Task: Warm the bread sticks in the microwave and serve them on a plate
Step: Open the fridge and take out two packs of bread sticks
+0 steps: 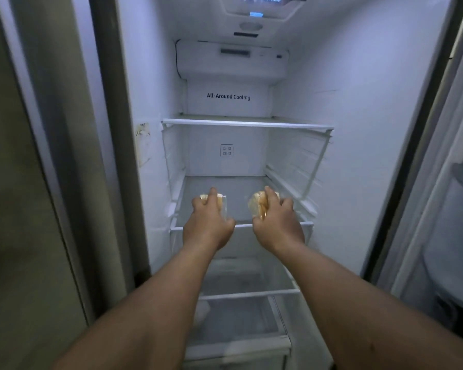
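Observation:
Both my arms reach into an open fridge, onto its middle glass shelf [238,192]. My left hand [207,222] is closed over a pale bread stick in clear plastic wrap [221,202] at the shelf's left. My right hand [277,222] grips a second wrapped bread stick [257,205] at the shelf's right. Each hand covers most of its pack, so only yellowish ends and glossy wrap show. Both packs sit low on the shelf; I cannot tell whether they are lifted off it.
An upper glass shelf [247,124] spans the fridge above my hands. Below are a lower shelf rail [249,293] and a clear drawer [238,343]. The open fridge door with its bins [449,236] stands at the right. A closed panel [24,209] is at the left.

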